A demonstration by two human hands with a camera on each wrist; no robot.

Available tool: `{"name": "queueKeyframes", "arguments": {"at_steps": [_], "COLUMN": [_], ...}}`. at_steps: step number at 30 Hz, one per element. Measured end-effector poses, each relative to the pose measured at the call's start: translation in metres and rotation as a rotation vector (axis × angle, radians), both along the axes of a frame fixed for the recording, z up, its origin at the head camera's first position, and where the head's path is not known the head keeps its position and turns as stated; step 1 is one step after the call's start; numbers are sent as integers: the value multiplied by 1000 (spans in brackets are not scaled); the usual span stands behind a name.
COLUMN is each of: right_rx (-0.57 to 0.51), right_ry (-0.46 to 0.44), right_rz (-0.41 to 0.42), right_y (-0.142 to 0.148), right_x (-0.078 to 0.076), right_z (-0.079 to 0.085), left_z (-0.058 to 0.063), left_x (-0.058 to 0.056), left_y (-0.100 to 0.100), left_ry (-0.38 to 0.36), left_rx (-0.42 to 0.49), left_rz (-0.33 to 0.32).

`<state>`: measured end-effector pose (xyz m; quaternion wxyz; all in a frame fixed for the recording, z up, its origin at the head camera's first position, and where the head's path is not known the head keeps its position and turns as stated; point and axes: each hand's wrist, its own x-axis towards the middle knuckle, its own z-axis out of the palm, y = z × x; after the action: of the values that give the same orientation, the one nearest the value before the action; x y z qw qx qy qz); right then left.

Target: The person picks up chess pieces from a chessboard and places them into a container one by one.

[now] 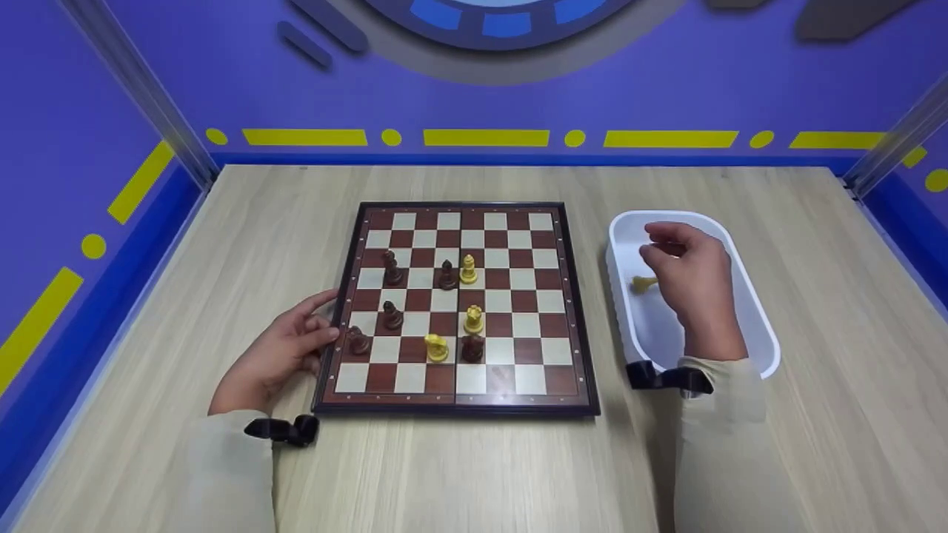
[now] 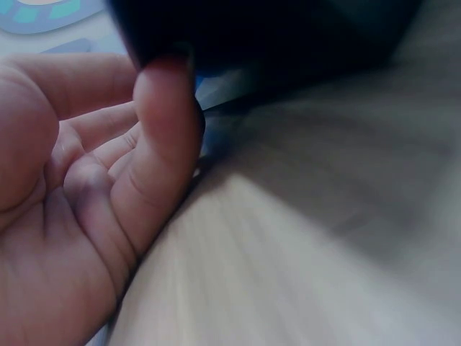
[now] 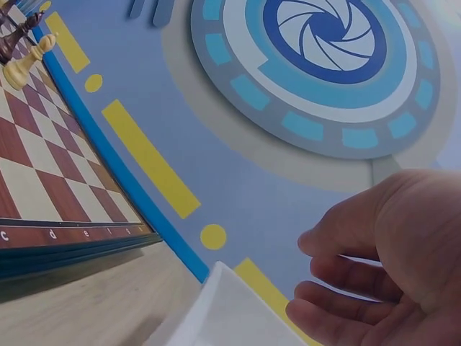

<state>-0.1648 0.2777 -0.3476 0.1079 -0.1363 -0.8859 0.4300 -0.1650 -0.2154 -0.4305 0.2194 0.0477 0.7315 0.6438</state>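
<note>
At the left edge of the chessboard [image 1: 500,381], my left hand [image 1: 285,340] grips the dark frame with its thumb and fingertips. The left wrist view has a fingertip [image 2: 169,108] against the dark board. Yellow pieces stand mid-board: a rook [image 1: 474,319], a knight [image 1: 437,348] and a bishop-like piece [image 1: 468,269]. Several dark brown pieces stand among them, including a knight [image 1: 359,340]. My right hand [image 1: 696,277] hovers over the white tub [image 1: 766,348], fingers loosely curved, nothing visible between them. A yellow piece [image 1: 643,283] lies in the tub, partly hidden by that hand.
A pale wood table [image 1: 459,474] carries the board and the tub, with a strip of tabletop between them. Blue panels with yellow markings [image 1: 485,138] border the table at the back and both sides.
</note>
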Motion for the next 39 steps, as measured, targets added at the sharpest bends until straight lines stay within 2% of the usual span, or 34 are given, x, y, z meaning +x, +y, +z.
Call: {"name": "queueKeyframes", "arguments": {"at_steps": [8,15,30,35,39], "right_rx": [-1,5,21,19,15], "right_ry": [-28,-14,75,88,65], "right_rz": [14,31,142,199,250], "right_y": [-3,-11,-28,-36,-42], "right_x": [1,0,-2,0,3], "right_z": [1,2,2,2,3], "left_z": [0,1,1,1,1], "left_x": [-1,-1,0,0,1], "left_y": [0,0,0,0,0], "left_ry": [-10,-13,-6,-9,-15], "left_rx": [-1,-9,-14,-7,-5], "left_rz": [4,12,5,4,6]}}
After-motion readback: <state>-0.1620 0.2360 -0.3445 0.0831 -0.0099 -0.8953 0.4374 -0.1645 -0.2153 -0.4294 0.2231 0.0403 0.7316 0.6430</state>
